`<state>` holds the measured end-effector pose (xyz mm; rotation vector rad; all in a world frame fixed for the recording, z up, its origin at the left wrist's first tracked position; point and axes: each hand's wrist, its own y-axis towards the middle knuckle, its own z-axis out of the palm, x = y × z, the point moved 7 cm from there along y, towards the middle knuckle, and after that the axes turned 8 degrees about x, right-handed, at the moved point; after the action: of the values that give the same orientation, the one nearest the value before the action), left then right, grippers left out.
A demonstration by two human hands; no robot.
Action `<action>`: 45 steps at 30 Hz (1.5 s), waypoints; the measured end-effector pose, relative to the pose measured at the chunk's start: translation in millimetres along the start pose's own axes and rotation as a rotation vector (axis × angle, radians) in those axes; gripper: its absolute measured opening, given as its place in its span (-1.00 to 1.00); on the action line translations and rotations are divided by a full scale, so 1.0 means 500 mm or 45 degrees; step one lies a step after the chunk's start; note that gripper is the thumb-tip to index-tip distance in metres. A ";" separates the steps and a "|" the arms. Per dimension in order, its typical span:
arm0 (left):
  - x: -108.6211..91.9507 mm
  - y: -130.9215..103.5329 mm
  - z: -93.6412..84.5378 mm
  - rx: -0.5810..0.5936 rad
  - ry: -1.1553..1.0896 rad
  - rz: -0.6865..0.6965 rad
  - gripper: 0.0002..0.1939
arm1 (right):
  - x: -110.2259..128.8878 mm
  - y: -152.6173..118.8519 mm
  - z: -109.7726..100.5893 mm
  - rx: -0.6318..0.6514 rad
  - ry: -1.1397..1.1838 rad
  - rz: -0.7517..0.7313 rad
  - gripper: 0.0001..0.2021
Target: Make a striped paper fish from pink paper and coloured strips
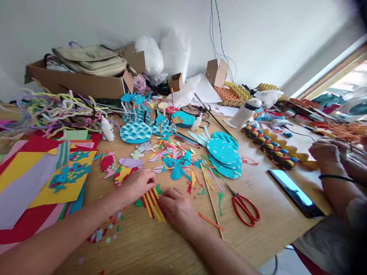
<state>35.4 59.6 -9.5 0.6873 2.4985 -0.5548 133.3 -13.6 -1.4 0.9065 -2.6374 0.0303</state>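
Yellow and red paper strips (pixel 154 205) lie side by side on the table in front of me, with green paper (pixel 139 202) showing beside and under them. My left hand (pixel 141 184) is closed, its fingertips pressed together on the upper ends of the strips. Along the right edge of the strips rests my right hand (pixel 177 209), its fingers bent and together; whatever its fingertips hold is hidden. A yellow and red paper fish (pixel 126 173) and a purple one (pixel 131 162) lie just beyond my left hand. Colourful paper scraps (pixel 177 162) spread out past both hands.
Red-handled scissors (pixel 245 208), a thin stick (pixel 212 198) and a phone (pixel 295 193) lie to the right. Stacked blue discs (pixel 225 151) and a glue bottle (pixel 107 128) stand farther back. Coloured sheets (pixel 40 172) cover the left. Another person's hands (pixel 327 152) are at far right.
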 end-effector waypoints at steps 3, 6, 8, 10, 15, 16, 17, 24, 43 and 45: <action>0.002 0.001 -0.001 0.003 0.009 -0.010 -0.87 | 0.001 0.000 0.000 0.002 0.002 -0.007 -0.86; 0.001 0.000 -0.003 0.008 0.024 -0.020 -0.86 | 0.001 0.000 -0.001 -0.004 0.016 -0.015 -0.84; -0.002 -0.001 -0.004 0.010 0.034 -0.025 -0.86 | 0.000 -0.001 -0.001 -0.010 0.024 -0.015 -0.84; -0.005 -0.002 -0.006 0.013 0.040 -0.029 -0.86 | 0.000 -0.001 -0.001 -0.006 0.022 -0.014 -0.85; -0.007 -0.002 -0.006 0.017 0.052 -0.035 -0.86 | 0.000 0.000 0.000 -0.007 0.008 -0.005 -0.84; -0.007 -0.002 -0.006 0.018 0.055 -0.034 -0.86 | 0.000 0.000 0.000 -0.008 0.007 -0.002 -0.84; -0.007 -0.002 -0.006 0.020 0.057 -0.034 -0.86 | 0.000 0.000 0.000 -0.008 0.005 -0.001 -0.84; -0.009 -0.005 -0.009 0.023 0.072 -0.043 -0.85 | -0.001 0.000 0.001 0.000 0.006 -0.004 -0.83; -0.013 -0.005 -0.006 0.008 0.107 -0.053 -0.85 | 0.001 0.000 0.003 0.019 0.017 0.009 -0.82; -0.015 -0.006 -0.008 0.014 0.116 -0.059 -0.84 | 0.002 0.001 0.000 0.029 0.029 0.011 -0.81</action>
<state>38.2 56.6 -1.5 0.6751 2.6037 -0.5661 132.1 -14.0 -1.1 0.8970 -2.6249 0.0723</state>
